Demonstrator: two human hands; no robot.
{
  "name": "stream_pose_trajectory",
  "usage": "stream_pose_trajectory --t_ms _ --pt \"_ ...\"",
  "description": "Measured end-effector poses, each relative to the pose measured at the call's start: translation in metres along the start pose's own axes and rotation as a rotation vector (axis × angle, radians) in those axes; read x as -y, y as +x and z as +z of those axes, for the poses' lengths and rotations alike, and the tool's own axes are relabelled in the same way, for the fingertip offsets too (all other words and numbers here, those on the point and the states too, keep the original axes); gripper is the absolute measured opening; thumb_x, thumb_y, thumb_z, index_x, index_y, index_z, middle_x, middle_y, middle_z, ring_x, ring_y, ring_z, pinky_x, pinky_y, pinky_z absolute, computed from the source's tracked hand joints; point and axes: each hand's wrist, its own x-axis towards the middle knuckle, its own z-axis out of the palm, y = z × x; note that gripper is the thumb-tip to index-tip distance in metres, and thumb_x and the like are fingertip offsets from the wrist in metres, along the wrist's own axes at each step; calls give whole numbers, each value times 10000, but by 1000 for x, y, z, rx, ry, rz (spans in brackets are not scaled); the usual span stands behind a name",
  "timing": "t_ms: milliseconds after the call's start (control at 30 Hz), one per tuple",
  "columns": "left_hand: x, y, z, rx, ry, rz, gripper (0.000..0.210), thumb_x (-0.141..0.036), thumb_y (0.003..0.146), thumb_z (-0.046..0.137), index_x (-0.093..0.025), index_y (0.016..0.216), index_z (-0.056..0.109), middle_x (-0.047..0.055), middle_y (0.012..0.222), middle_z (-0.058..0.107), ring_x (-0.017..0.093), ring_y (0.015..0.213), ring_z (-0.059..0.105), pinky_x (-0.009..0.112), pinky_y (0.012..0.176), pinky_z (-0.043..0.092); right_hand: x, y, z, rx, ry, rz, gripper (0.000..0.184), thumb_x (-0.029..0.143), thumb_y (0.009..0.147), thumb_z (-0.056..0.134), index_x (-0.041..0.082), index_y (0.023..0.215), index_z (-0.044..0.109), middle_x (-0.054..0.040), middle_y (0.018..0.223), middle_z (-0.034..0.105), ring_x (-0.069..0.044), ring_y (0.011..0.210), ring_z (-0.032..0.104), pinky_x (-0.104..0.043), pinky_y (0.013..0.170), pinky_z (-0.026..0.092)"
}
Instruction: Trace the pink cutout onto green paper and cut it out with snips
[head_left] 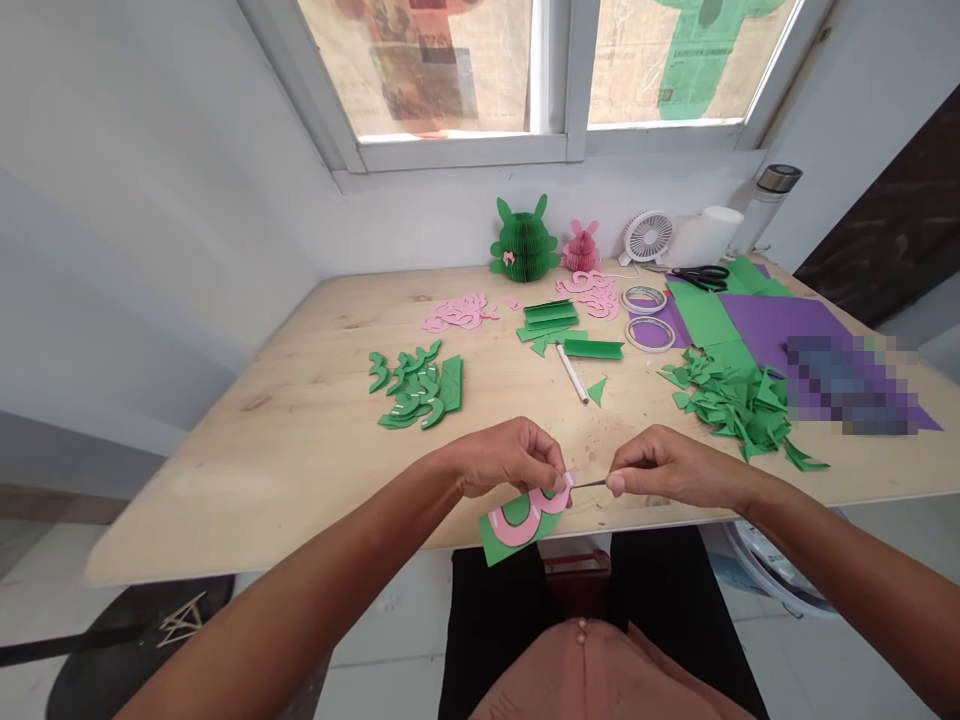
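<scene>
Between the thumb and fingers of my left hand (pixel 517 462) is a green paper piece (pixel 495 546) with a pink curved paper cutout (pixel 519 532) lying over it. Small white strips show on the pink shape. My right hand (pixel 660 468) pinches a thin, dark, pointed tool (pixel 591 484), whose tip reaches the pink cutout's right end by my left fingertips. Its exact kind is too small to make out. Both hands are at the table's front edge, above my lap. A white pen (pixel 572 375) and a green paper scrap (pixel 597 391) lie just beyond them.
Green cutouts (pixel 416 390) are piled at left, pink cutouts (pixel 457 312) farther back. Folded green strips (pixel 551 315), tape rolls (pixel 650 334), green scraps (pixel 731 395), scissors (pixel 701 277) and purple paper (pixel 780 330) spread rightward. Paper figures (pixel 523 245) and a small fan (pixel 648 236) stand by the wall.
</scene>
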Motion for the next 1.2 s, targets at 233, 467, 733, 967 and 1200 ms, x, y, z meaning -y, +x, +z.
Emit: stream_pose_trajectory --t_ms 233,467,733,967,1200 --pt "0 2 -2 33 1 -16 33 -166 628 711 -141 625 689 32 662 705 95 574 577 197 536 432 -2 3 -1 12 -24 -10 396 503 783 604 137 631 601 83 508 265 -77 493 220 -234 453 160" --pt "-1 2 -2 27 37 -35 62 -191 609 723 -143 628 689 30 648 692 113 574 590 217 533 446 -1 5 -3 34 -63 -17 392 505 785 596 134 665 634 79 512 287 -76 488 227 -233 452 164" --pt "-2 2 -2 45 40 -49 50 -177 604 718 -144 617 683 24 641 694 110 571 591 212 529 444 -3 7 -5 59 -83 -13 390 501 787 599 134 653 607 73 530 281 -78 502 240 -229 452 174" --pt "-2 3 -2 64 44 -54 49 -167 610 721 -139 619 682 30 647 699 108 569 590 206 526 443 -1 7 -5 68 -110 -27 407 499 802 584 144 604 554 75 532 263 -77 503 226 -231 456 169" --pt "-3 2 -1 57 54 -58 59 -169 601 722 -136 607 674 25 621 688 108 560 587 204 522 441 -2 7 -5 76 -121 -34 388 475 809 583 147 606 544 70 537 272 -79 507 240 -228 460 175"
